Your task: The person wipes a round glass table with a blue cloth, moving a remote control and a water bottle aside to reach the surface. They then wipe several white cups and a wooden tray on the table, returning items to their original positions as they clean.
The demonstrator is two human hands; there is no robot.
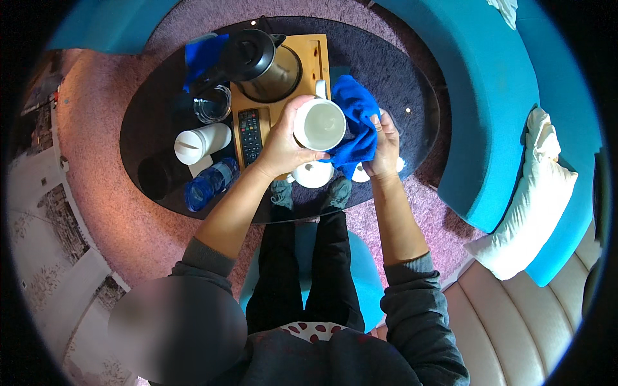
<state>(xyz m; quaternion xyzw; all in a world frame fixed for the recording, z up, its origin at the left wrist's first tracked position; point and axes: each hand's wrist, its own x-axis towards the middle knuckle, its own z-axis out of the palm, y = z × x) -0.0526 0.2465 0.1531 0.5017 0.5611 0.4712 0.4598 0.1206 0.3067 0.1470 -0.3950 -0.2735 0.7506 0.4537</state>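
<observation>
- The white mug (320,126) was above the table (412,132), mouth upward, long axis running toward the viewer, handle at 12 o'clock.
- The left hand (284,141) gripped its side from 8 o'clock.
- The right hand (386,145), at 3 o'clock, held a bunched blue cloth (353,116) beside it.
- The kettle (273,77) stood between 10 and 11, the remote (250,135) lay at 9.
- Toward 2 o'clock, dark glass ran to the table's curved edge.
</observation>
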